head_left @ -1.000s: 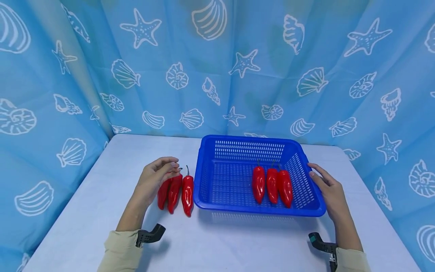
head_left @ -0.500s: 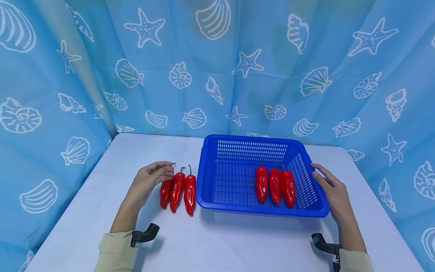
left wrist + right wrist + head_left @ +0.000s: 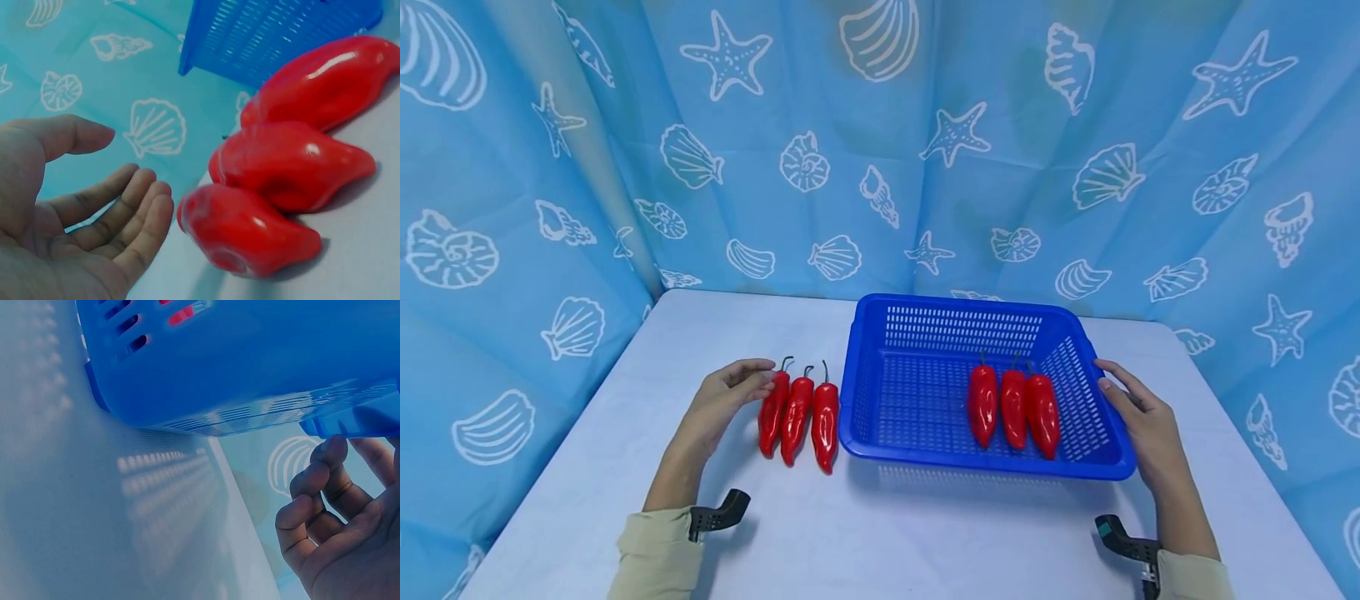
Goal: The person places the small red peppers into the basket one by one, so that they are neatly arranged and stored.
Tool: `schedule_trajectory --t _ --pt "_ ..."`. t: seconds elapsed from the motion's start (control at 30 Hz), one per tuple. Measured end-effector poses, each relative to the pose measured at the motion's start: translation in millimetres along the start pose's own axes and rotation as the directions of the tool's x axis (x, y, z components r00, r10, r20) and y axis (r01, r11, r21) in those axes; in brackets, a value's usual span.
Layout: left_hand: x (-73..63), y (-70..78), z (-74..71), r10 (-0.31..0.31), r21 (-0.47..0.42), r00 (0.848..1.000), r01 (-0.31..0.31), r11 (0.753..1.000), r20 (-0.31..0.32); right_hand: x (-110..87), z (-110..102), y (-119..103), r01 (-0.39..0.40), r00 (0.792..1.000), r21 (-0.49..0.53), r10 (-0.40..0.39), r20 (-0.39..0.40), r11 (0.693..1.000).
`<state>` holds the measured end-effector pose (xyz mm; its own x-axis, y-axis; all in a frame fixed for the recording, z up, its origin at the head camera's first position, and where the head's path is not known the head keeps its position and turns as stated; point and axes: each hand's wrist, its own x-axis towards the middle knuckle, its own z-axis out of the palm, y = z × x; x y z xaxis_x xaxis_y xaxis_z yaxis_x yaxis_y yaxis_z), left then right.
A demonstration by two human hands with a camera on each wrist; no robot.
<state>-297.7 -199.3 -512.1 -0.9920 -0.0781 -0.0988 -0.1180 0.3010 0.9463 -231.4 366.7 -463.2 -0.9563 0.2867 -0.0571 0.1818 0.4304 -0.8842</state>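
Observation:
My left hand [image 3: 724,398], with fingers loosely bent and nothing in its grip, hovers just left of three glossy red peppers lying side by side on the white table. In the left wrist view a gap shows between thumb and fingers, and the fingertips [image 3: 164,194] come close to the nearest pepper [image 3: 247,231]. At the right end of a blue plastic basket [image 3: 910,460], my right hand [image 3: 1138,417] holds the rim with thumb and index finger. Its other fingers curl below the rim in the right wrist view. Three more red peppers [image 3: 1013,408] lie inside, toward the basket's right side.
A blue curtain [image 3: 880,167] printed with shells and starfish hangs behind and at both sides of the table [image 3: 925,542]. The third loose pepper [image 3: 825,427] lies close to the basket's left wall. Each wrist wears a black camera mount [image 3: 721,512].
My left hand has drawn back to the left, off the leftmost loose pepper, whose stem now shows. My right hand stays at the basket rim. The head view has shifted slightly.

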Motion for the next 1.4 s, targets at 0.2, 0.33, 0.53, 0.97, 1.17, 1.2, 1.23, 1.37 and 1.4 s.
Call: schedule_trajectory --t 0.2,0.33,0.53,0.97,1.17,1.2,1.23,1.37,1.4 --pt "-0.2 1.2 -0.3 -0.053 0.047 0.998 0.054 0.997 -0.023 -0.4 -0.4 -0.2 -0.005 1.0 -0.001 0.005 -0.006 1.0" --pt "-1.2 1.4 -2.7 -0.083 0.065 0.996 0.084 0.994 -0.022 -0.5 0.1 -0.5 -0.006 1.0 -0.001 0.006 -0.005 1.0" --pt "-6.1 9.6 -2.0 -0.158 0.108 0.986 0.163 0.981 -0.053 0.3 0.2 -1.1 -0.002 1.0 0.004 0.002 0.002 1.0" --pt "-36.1 49.9 -4.0 -0.235 0.145 0.972 0.228 0.963 0.031 1.0 0.3 -1.7 -0.004 1.0 0.01 0.004 -0.001 1.0" --pt "-37.0 48.8 -2.9 -0.203 0.212 0.978 0.191 0.958 0.037 0.7 0.0 0.0 -0.001 1.0 0.005 0.001 0.0 1.0" --pt "-37.6 48.6 -2.6 -0.199 0.226 0.979 0.185 0.956 0.036 0.2 0.1 0.8 -0.002 1.0 0.003 0.002 0.0 1.0" --pt "-38.5 48.8 -2.4 -0.199 0.236 0.979 0.185 0.954 0.036 -0.3 0.3 1.5 -0.003 1.0 0.002 0.003 -0.001 1.0" --pt "-41.7 47.5 -3.1 -0.198 0.278 0.98 0.185 0.943 0.019 -1.3 2.2 3.3 -0.003 1.0 -0.004 0.003 -0.001 1.0" --pt "-42.4 46.7 -3.3 -0.197 0.287 0.98 0.184 0.94 0.015 -1.4 3.0 3.5 -0.004 1.0 -0.005 0.004 0.0 1.0"
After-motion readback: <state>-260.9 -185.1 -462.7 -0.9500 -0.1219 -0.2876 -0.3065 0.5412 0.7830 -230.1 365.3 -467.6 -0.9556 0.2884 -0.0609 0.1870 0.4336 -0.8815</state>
